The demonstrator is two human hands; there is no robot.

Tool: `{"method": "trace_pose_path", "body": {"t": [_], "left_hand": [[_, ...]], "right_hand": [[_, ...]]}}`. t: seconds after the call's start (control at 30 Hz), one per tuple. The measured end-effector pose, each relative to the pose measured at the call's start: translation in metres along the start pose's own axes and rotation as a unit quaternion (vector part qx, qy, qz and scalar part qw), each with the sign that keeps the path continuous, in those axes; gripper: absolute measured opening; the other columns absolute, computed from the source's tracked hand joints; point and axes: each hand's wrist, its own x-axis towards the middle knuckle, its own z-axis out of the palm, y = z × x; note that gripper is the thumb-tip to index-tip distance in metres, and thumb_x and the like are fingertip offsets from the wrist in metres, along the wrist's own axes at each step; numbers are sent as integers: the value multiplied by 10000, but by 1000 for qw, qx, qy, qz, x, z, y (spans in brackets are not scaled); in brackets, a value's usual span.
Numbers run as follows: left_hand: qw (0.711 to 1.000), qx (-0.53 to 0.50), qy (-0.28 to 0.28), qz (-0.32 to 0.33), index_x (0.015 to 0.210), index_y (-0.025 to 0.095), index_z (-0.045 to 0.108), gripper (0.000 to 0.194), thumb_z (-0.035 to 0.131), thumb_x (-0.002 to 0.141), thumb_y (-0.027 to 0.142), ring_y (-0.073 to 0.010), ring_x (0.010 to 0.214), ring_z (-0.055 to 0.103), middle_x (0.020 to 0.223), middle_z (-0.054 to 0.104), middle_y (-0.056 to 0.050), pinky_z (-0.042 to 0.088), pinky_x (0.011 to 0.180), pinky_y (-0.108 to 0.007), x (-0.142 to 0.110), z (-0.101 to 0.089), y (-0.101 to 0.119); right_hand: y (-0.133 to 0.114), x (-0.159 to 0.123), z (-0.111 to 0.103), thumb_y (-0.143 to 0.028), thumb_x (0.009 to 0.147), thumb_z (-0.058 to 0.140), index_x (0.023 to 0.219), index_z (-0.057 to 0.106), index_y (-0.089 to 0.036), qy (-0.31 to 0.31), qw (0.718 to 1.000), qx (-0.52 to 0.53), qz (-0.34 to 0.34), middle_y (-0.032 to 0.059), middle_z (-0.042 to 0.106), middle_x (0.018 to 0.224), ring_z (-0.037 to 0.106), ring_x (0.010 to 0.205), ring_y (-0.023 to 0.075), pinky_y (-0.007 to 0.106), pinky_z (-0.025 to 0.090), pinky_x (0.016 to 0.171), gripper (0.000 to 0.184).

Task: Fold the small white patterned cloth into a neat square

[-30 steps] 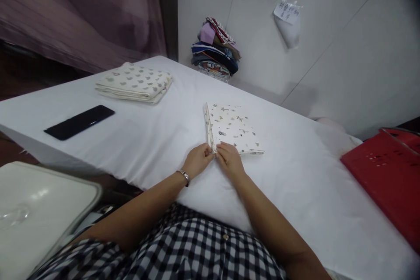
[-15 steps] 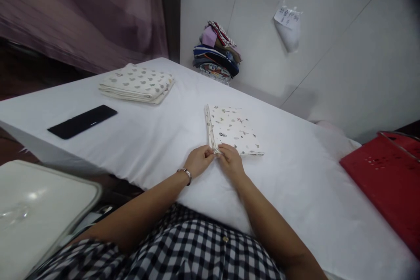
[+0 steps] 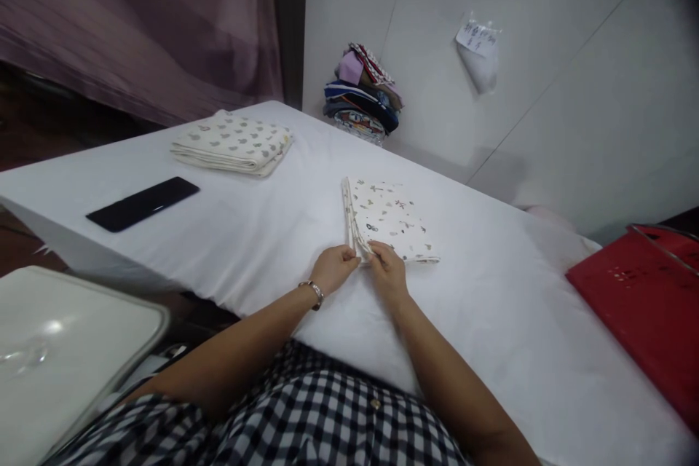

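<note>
A folded white cloth (image 3: 389,215) with small printed figures lies flat on the white-covered table (image 3: 273,247) in front of me. Its layers show along the left edge. At the near left corner my left hand (image 3: 334,267) pinches the lower layers between thumb and fingers. Just to the right, my right hand (image 3: 386,267) has closed on the upper layers at the same corner, and a small gap shows between the layers. A second folded cloth (image 3: 232,142), cream with a grey leaf-like print, rests at the far left, away from both hands.
A black phone-like slab (image 3: 143,204) lies on the table's left part. On the floor beyond stand a pile of folded clothes (image 3: 363,95) and a paper with handwriting (image 3: 478,51). A red bag (image 3: 638,291) is at the right, a white chair seat (image 3: 70,357) at the lower left.
My hands have moved slightly apart at the cloth's corner, and the upper layers have parted from the lower ones there. The whole view has shifted slightly.
</note>
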Motion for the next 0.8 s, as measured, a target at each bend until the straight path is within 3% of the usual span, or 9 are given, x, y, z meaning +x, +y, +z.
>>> {"method": "trace_pose_path", "body": {"t": [0.13, 0.33, 0.5, 0.6, 0.7, 0.8], "left_hand": [[995, -92, -8, -26, 624, 170, 587, 162, 588, 671, 326, -127, 604, 538, 619, 608, 19, 407, 581, -239, 3, -2, -3], [993, -115, -26, 2, 643, 170, 619, 136, 553, 682, 282, -136, 655, 570, 649, 636, 13, 438, 638, -246, 3, -3, -6], [991, -128, -36, 9, 674, 179, 639, 152, 549, 700, 298, -147, 699, 590, 686, 659, 13, 459, 677, -257, 1, -8, -5], [993, -121, 11, 3, 718, 180, 629, 171, 536, 723, 324, -142, 669, 580, 683, 646, 13, 453, 634, -251, 2, -10, -6], [997, -63, 54, 0, 808, 189, 625, 176, 536, 735, 322, -146, 672, 580, 705, 648, 8, 439, 616, -250, 5, -10, -9], [999, 4, 34, 0, 816, 191, 629, 168, 534, 743, 309, -154, 693, 589, 720, 656, -4, 422, 629, -252, 9, -8, -9]], "right_hand": [[-1, -3, 3, -254, 881, 476, 1025, 640, -236, -29, 996, -66, -57, 67, 650, 1073, 561, 1056, 200, 401, 434, 946, 219], [-1, -5, 2, -210, 836, 515, 1094, 592, -209, -56, 987, -104, -110, 95, 611, 1141, 528, 1089, 220, 419, 418, 949, 270], [-4, -3, 2, -240, 829, 531, 1032, 610, -225, -42, 995, -80, -44, 78, 634, 1090, 551, 1043, 223, 417, 426, 926, 219], [-8, 0, 1, -266, 847, 509, 1003, 613, -219, -9, 1000, -1, 15, 70, 648, 1026, 581, 978, 204, 376, 460, 878, 193], [-11, 3, -2, -271, 840, 512, 992, 614, -215, 1, 998, 44, 39, 63, 648, 998, 591, 944, 196, 352, 470, 856, 191], [-11, 4, -3, -272, 834, 513, 994, 614, -213, 5, 998, 45, 36, 65, 646, 1003, 589, 949, 201, 357, 465, 863, 198]]}}
